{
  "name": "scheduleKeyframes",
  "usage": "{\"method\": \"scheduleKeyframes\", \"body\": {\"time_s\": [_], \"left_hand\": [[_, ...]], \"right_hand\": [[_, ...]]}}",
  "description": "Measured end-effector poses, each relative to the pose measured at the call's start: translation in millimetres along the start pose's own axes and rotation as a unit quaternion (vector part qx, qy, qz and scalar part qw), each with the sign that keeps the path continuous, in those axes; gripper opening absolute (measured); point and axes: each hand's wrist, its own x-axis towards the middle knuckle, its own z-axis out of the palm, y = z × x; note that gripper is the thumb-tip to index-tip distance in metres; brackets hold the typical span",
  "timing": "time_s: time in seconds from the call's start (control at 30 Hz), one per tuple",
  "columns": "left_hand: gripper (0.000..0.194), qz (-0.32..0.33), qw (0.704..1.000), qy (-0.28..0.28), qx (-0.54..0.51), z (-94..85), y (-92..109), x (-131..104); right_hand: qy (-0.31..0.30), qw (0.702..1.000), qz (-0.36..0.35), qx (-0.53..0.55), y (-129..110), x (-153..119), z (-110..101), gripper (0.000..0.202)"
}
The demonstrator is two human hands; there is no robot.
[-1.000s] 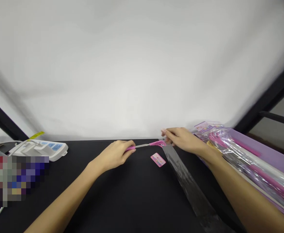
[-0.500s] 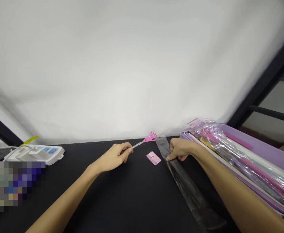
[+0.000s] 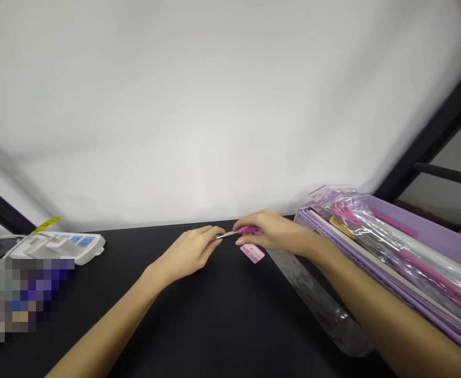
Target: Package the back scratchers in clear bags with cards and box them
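Note:
A pink hand-shaped piece [image 3: 249, 230] on a thin silvery rod [image 3: 227, 234] is between my two hands, above the black tabletop. The fingers of my left hand [image 3: 193, 249] pinch the rod. My right hand [image 3: 268, 231] curls around the pink piece, its thumb and fingers on either side, partly hiding it. Just below that hand lies a small pink card [image 3: 253, 253]. A long clear plastic sleeve [image 3: 321, 304] stretches across the table under my right forearm.
On the right, a purple box [image 3: 419, 220] holds pink rods in clear wrapping. A white power strip [image 3: 91, 247] with plugs and cables sits at the left, behind a pixelated patch. A white wall rises behind the black table [image 3: 199, 325].
My right hand has left the clear sleeve and moved left to the pink piece, closing around it. The rod in my left hand now lies more level.

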Motion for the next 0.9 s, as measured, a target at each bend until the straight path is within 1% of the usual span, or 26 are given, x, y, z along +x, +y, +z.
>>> {"method": "scheduleKeyframes", "body": {"time_s": [0.03,0.1,0.17,0.2,0.27,0.33,0.37,0.4,0.5,0.57,0.63,0.73,0.77,0.83,0.9], "left_hand": [[0.030,0.005,0.999,0.003,0.032,0.8,2,1],[0.032,0.011,0.995,-0.001,0.094,-0.3,-1,1],[0.033,0.011,0.991,-0.006,0.137,-7.0,-16,-2],[0.033,0.007,0.989,-0.005,0.148,-12.3,-27,-5],[0.030,-0.008,0.986,0.006,0.164,-23.7,-48,-11],[0.029,-0.024,0.983,0.022,0.182,-30.5,-59,-15],[0.029,-0.022,0.978,0.027,0.203,-30.6,-58,-15],[0.029,-0.015,0.974,0.031,0.223,-28.5,-54,-14],[0.031,0.006,0.964,0.044,0.262,-18.0,-34,-7],[0.033,0.001,0.960,0.050,0.277,-17.8,-31,-6],[0.033,-0.019,0.952,0.056,0.300,-27.0,-40,-8],[0.026,-0.064,0.934,0.083,0.343,-44.5,-55,-12],[0.025,-0.075,0.928,0.100,0.351,-46.8,-55,-10],[0.020,-0.075,0.923,0.143,0.348,-43.4,-46,-3],[0.022,-0.044,0.927,0.157,0.338,-33.6,-31,6]], "right_hand": [[-0.009,1.000,-0.015,-0.017,-4,3,3,0.032],[-0.021,0.998,-0.037,-0.056,-6,6,7,0.036],[-0.023,0.996,-0.033,-0.084,3,2,3,0.036],[-0.020,0.995,-0.019,-0.094,11,-2,-1,0.035],[-0.024,0.989,0.045,-0.136,26,-10,-11,0.034],[-0.035,0.981,0.097,-0.164,34,-15,-15,0.030],[-0.026,0.979,0.110,-0.167,33,-15,-15,0.027],[-0.016,0.980,0.106,-0.165,29,-13,-12,0.027],[0.009,0.987,0.051,-0.153,10,-3,-2,0.028],[0.038,0.986,0.036,-0.160,3,-1,-1,0.027],[0.077,0.977,0.051,-0.194,6,-3,-6,0.030],[0.131,0.954,0.103,-0.247,16,-7,-16,0.037],[0.142,0.950,0.116,-0.253,17,-6,-17,0.039],[0.155,0.947,0.126,-0.252,13,0,-15,0.039],[0.157,0.947,0.123,-0.253,6,6,-10,0.037]]}}
